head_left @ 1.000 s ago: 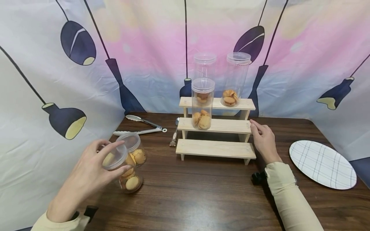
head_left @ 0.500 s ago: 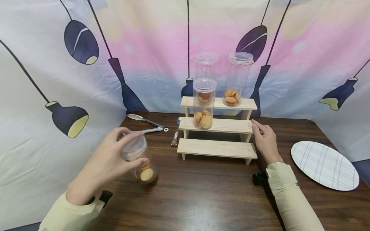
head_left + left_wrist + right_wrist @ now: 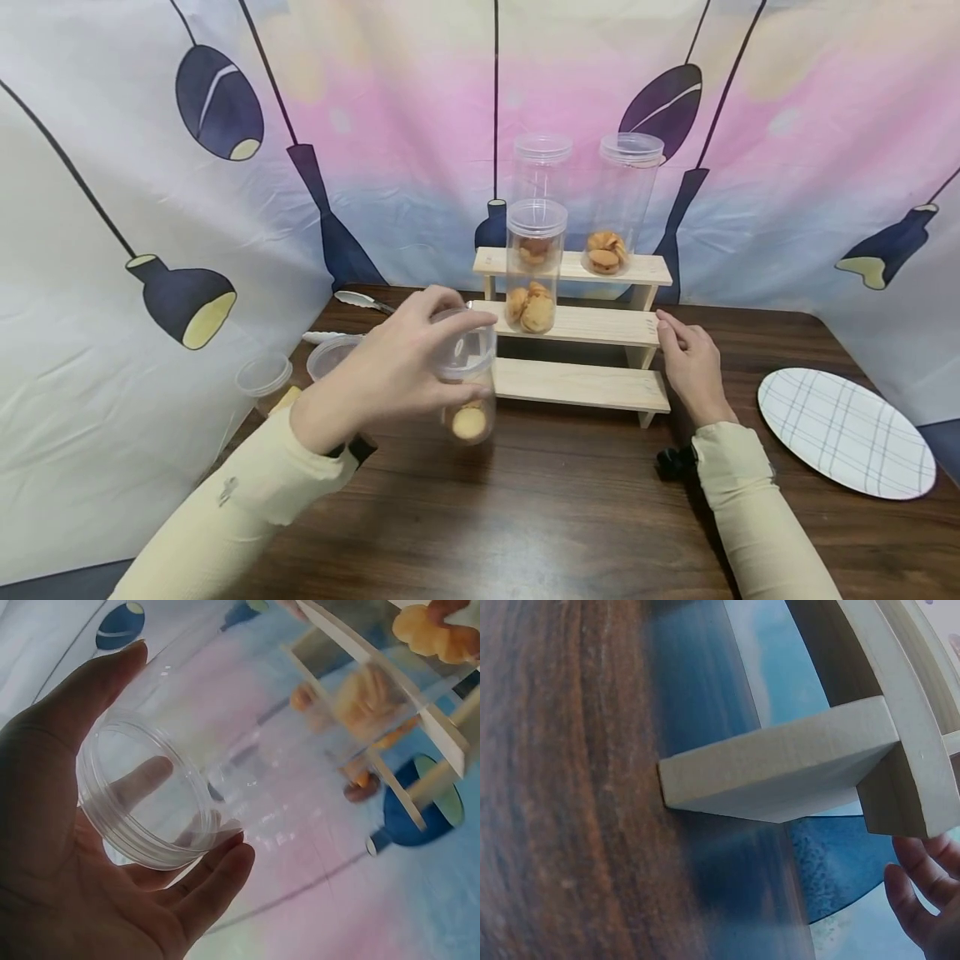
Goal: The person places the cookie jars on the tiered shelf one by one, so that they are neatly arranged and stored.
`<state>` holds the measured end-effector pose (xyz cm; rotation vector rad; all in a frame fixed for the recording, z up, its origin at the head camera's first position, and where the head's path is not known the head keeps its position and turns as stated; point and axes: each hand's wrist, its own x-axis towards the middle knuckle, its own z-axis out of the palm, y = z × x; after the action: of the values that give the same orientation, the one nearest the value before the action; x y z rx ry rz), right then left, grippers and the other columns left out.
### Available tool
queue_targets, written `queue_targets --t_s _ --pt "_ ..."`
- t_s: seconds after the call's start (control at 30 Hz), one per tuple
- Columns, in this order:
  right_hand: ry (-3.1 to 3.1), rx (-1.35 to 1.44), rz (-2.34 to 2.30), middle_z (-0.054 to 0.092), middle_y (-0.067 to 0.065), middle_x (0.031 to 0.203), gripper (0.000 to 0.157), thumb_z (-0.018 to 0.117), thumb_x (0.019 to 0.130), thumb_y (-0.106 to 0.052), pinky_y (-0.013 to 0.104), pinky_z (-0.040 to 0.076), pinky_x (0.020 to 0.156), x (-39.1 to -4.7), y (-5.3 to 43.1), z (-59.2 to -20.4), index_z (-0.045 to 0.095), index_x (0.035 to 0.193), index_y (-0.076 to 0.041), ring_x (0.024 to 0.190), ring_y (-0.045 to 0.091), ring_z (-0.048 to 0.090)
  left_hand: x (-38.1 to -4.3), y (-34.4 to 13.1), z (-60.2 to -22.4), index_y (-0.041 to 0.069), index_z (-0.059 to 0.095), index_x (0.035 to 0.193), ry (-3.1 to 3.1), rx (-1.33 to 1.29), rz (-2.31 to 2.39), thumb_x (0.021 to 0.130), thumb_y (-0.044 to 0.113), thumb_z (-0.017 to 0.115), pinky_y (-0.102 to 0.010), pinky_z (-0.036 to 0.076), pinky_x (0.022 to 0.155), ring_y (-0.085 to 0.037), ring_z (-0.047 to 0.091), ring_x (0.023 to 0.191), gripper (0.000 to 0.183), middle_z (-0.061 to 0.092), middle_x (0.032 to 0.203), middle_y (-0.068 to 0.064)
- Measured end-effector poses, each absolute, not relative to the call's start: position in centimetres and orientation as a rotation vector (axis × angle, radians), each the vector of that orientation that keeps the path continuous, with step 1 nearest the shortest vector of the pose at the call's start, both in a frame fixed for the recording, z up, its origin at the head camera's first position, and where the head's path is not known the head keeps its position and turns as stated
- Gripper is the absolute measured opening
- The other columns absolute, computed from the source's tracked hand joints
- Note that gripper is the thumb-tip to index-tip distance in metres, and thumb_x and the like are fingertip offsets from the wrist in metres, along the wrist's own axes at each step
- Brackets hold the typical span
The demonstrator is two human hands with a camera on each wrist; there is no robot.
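Note:
My left hand point(image 3: 405, 367) grips a clear plastic jar point(image 3: 474, 396) from above, thumb and fingers curled round its lid. Cookies lie in the bottom of this jar, which is held in front of the left end of a three-tier wooden shelf point(image 3: 581, 385). In the left wrist view, fingers wrap the clear ridged lid point(image 3: 142, 796). My right hand point(image 3: 692, 371) touches the right end of the middle tier with its fingertips, the fingers loosely bent. Cookie jars stand on the shelf: one on the middle tier point(image 3: 536, 267), two on the top, including the right one point(image 3: 626, 204).
More cookie jars point(image 3: 264, 377) stand at the table's left, partly behind my left arm. Metal tongs point(image 3: 360, 300) lie behind them, mostly hidden. A white checked oval plate point(image 3: 846, 433) lies on the right of the dark wooden table point(image 3: 540, 517). A printed cloth hangs behind.
My left hand has carried the jar from the group at the left rightward to the shelf's left front. My right hand has stayed at the middle tier's end.

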<state>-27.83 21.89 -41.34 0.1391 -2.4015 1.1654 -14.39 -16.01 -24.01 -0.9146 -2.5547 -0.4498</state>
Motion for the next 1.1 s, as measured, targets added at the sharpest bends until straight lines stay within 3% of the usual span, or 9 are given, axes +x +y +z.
queue_targets --t_s 0.4,0.63,0.9,1.1 --pt "-2.396 0.132 1.191 0.059 0.021 0.111 0.047 0.042 0.107 -0.040 0.047 0.045 0.084 -27.9 21.9 -41.4 0.057 0.143 -0.015 0.099 0.035 0.057 -18.6 -11.3 -22.7 0.021 0.063 0.135 -2.474 -1.201 -0.457 0.074 0.041 0.088 -0.035 0.048 0.083 -0.023 0.050 0.107 0.069 0.052 0.123 -0.011" --pt "-2.390 0.141 1.186 0.059 0.020 0.109 0.047 0.043 0.106 -0.041 0.044 0.043 0.082 -28.0 21.9 -41.4 0.057 0.143 -0.016 0.096 0.032 0.055 -20.3 -8.4 -21.5 0.024 0.060 0.139 -2.505 -1.263 -0.383 0.076 0.048 0.085 -0.034 0.047 0.088 -0.020 0.050 0.109 0.071 0.051 0.128 -0.009" --pt "-2.390 0.147 1.178 0.059 0.019 0.108 0.046 0.043 0.106 -0.041 0.043 0.043 0.082 -28.1 21.9 -41.3 0.058 0.142 -0.016 0.095 0.032 0.056 -22.1 -5.6 -20.6 0.020 0.060 0.140 -2.462 -1.336 -0.421 0.079 0.044 0.083 -0.031 0.044 0.094 -0.019 0.047 0.114 0.069 0.050 0.129 -0.009" --pt "-2.386 0.143 1.188 0.059 0.020 0.109 0.047 0.043 0.106 -0.042 0.048 0.046 0.084 -28.1 22.0 -41.4 0.058 0.142 -0.016 0.096 0.034 0.058 -23.3 -3.5 -19.7 0.027 0.054 0.145 -2.563 -1.269 -0.385 0.081 0.051 0.079 -0.026 0.041 0.094 -0.015 0.046 0.115 0.073 0.048 0.131 -0.004"
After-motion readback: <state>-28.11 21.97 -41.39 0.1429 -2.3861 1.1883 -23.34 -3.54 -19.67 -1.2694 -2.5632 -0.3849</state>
